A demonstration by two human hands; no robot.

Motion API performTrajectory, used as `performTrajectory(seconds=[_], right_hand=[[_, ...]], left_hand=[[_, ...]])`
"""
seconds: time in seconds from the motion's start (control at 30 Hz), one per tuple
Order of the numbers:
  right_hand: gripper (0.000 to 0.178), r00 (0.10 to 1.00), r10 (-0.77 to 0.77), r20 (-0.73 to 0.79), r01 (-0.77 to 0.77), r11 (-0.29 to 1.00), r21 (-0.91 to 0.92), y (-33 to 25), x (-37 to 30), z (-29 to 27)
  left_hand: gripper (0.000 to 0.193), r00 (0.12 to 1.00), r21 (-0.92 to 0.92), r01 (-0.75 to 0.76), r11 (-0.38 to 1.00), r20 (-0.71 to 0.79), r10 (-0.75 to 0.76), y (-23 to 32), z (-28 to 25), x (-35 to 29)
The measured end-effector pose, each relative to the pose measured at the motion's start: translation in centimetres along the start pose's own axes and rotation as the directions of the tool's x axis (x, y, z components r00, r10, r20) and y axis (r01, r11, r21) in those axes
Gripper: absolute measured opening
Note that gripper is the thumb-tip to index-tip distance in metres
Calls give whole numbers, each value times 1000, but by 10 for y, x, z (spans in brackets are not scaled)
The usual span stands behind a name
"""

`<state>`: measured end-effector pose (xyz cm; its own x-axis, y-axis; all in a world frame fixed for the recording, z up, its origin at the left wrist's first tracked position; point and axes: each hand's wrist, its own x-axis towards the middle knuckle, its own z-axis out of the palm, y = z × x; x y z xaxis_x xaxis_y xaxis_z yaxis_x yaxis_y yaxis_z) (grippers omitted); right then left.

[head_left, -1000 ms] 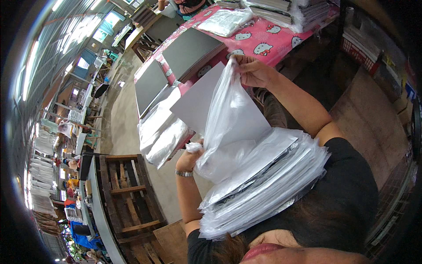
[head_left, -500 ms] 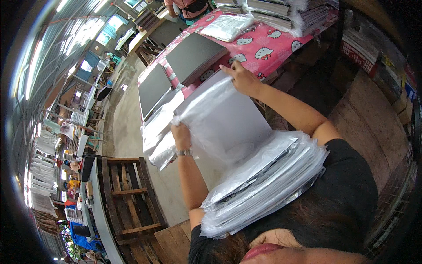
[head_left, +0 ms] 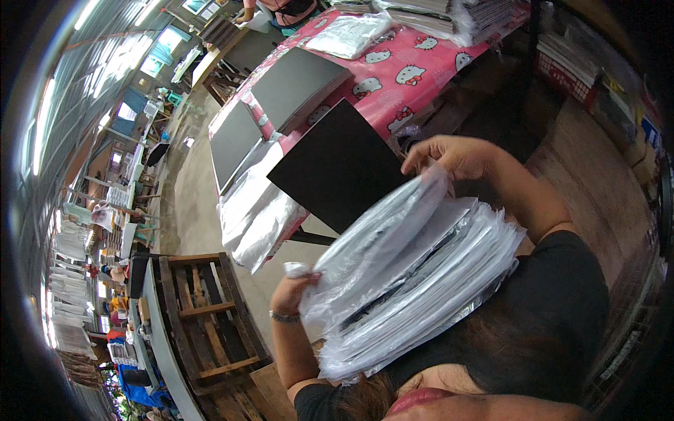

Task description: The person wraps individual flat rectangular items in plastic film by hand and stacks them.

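Observation:
A thick stack of clear plastic sleeves (head_left: 428,302) with sheets inside leans against my chest. My left hand (head_left: 295,293) is closed on the left edge of the top plastic sleeve (head_left: 382,228), and something small and white shows at its fingertips. On the other side my right hand (head_left: 453,158) pinches that sleeve's upper right corner, lifting it off the stack in a curve. Just past the sleeve a black sheet (head_left: 337,165) slants at the near edge of the table, its lower part hidden by the plastic.
On the pink patterned tablecloth (head_left: 382,91) lie a dark grey stack (head_left: 298,88), another grey board (head_left: 235,147), white plastic packs (head_left: 256,203) and wrapped bundles (head_left: 428,21). A wooden pallet (head_left: 207,309) stands at left. Someone in pink (head_left: 295,8) is behind the table.
Both hands have come back toward my chest with the plastic, which was stretched out over the table edge. The black sheet now shows beyond it.

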<state>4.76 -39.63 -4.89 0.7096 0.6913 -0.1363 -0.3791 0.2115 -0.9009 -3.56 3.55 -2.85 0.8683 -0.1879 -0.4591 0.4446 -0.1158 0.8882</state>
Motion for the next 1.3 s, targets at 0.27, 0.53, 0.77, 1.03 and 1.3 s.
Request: performTrajectory(seconds=[0.27,0.53,0.77,1.03,1.3], right_hand=[[30,761,596,-256,-518,796,313,197,39,-141],[29,985,-121,-123,-18,637,-771,46,73,-43],[51,596,-704,386,705,230,-671,-40,128,137],[36,633,-724,275,648,302,-699,-63,130,101],[13,693,-716,80,591,502,-631,-68,140,90]], left_hand=[[40,952,333,248,910,93,-293,-162,5,138],[33,792,40,-327,944,-533,297,-87,-50,68],[55,665,-131,-747,651,-140,734,80,48,15],[38,735,-230,-677,699,-276,620,90,73,56],[17,672,27,-663,748,-419,611,90,83,71]])
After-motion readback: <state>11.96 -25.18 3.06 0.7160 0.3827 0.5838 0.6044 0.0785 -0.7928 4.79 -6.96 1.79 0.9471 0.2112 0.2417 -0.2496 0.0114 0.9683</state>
